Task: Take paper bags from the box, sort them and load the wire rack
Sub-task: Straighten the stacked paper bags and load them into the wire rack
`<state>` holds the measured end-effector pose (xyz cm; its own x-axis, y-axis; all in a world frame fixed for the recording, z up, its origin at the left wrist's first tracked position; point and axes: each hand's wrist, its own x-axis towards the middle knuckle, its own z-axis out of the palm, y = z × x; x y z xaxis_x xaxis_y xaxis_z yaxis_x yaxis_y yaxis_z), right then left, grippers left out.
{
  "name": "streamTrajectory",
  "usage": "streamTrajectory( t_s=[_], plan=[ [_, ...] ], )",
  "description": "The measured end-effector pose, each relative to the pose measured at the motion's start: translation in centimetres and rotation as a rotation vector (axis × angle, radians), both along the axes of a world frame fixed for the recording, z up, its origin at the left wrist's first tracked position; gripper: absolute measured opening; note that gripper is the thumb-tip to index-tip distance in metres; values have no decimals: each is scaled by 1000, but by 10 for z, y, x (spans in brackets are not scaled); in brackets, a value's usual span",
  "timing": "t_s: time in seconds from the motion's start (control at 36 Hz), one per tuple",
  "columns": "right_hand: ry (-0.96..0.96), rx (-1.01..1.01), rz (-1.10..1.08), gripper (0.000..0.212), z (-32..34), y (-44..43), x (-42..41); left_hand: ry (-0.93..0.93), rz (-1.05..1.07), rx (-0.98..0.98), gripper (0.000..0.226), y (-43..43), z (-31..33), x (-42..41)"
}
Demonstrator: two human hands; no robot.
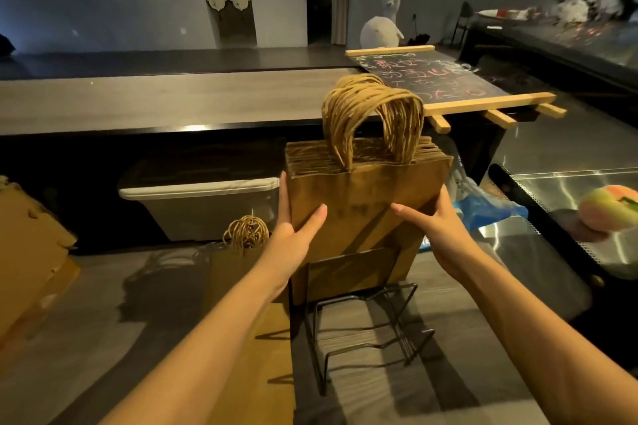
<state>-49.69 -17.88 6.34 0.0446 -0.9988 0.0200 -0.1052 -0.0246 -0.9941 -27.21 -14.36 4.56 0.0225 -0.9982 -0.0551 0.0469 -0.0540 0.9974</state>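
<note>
Dim shop counter, grey worktop underneath. At centre the stack of paper bags (pixel 366 203) stands upright, handles up, its lower end down among the wires of the wire rack (pixel 366 328) (whether it has seated, I cannot tell). Left hand (pixel 297 231) at 9 o'clock and right hand (pixel 440 235) at 3 clasp its side edges, thumbs across the front, likely squaring the bundle so it slots in. At 8 o'clock another bundle (pixel 241 252) lies flat; farther toward 9, the cardboard box (pixel 31 252).
</note>
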Motion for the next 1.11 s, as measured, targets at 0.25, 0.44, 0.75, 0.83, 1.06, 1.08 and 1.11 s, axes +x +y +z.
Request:
streamTrajectory(
  t_s=[0.25, 0.44, 0.75, 0.83, 1.06, 1.08, 1.11],
  plan=[
    [-47, 33, -23, 99, -6, 0, 10, -142, 206, -91, 69, 9, 3, -8],
    [-7, 27, 18, 96, -9, 3, 10, -189, 197, -110, 66, 8, 4, 2],
    [118, 63, -15, 92, -32, 13, 17, -99, 124, 110, 68, 30, -19, 1],
    [116, 55, -95, 83, -38, 25, 28, -101, 107, 168, 67, 40, -24, 3],
    [390, -48, -96, 88, -41, 73, 67, -183, 107, 324, 69, 72, -50, 27],
    [428, -49, -83, 89, -38, 82, 72, -188, 117, 327, 69, 76, -50, 30],
    [465, -67, -67, 87, -35, 90, 77, -190, 124, 325, 68, 80, -51, 33]
  ],
)
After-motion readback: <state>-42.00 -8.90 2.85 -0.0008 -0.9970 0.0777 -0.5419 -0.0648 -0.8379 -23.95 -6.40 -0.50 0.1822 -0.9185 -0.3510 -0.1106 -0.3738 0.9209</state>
